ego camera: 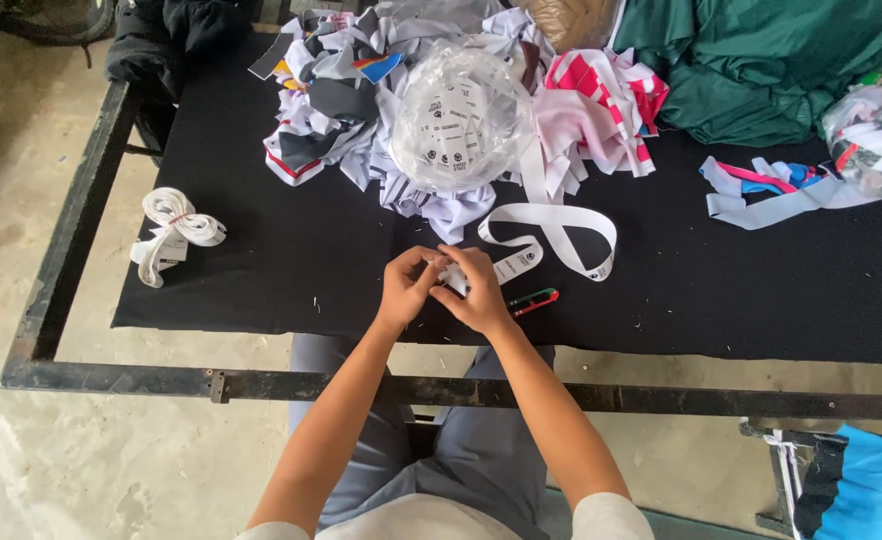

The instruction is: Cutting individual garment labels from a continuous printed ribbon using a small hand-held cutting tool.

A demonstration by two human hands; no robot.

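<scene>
1. Label [453, 277], small and white, pinched between both hands over the front part of the black cloth [261, 250] on the table.
2. Left hand [408, 288] curled, fingertips closed on the label's left side.
3. Right hand [481, 290] bent over it from the right, fingers closed on the same label, touching the left hand.
4. White ribbon [561, 235] looping away from the hands to the right and back toward the pile behind.
5. Snips [534, 301] with red and green handles lying just beside the right hand, untouched.
6. Clear bag [461, 120] of printed labels sitting on a heap of scraps [331, 110], white, grey, pink and red, well behind the hands.
7. Folded ribbon bundle [173, 232] resting at the cloth's left edge, well apart from the hands.
8. Green fabric [761, 60] bunched at the far right corner; blue and pink strips [771, 190] lying near it.
9. Metal table frame [361, 385] running across in front, grey trousers below it.
</scene>
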